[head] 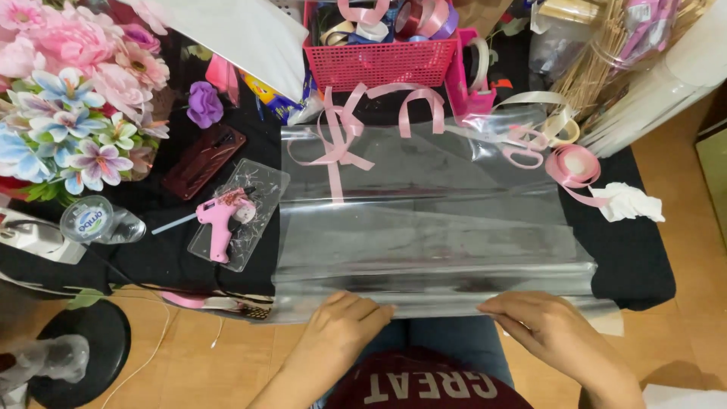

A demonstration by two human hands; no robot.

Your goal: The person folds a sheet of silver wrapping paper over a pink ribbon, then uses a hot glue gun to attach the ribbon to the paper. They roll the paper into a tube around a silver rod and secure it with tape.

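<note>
Fingers of left hand (338, 322) and right hand (541, 322) curled, pinching near edge of clear cellophane sheet (432, 220). Sheet spread flat over black table (636, 257). Left of sheet: pink glue gun (221, 218) on clear tray. Beyond sheet: red basket (382, 60) holding ribbon rolls. On sheet's far edge: pink ribbon (344, 136).

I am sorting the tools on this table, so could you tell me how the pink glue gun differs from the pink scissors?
The glue gun lies left of the clear cellophane sheet on a small clear tray; the scissors lie at the sheet's far right corner. The glue gun is solid pink; only the scissors' looped handles show. Both are pink and untouched by either hand.
</note>
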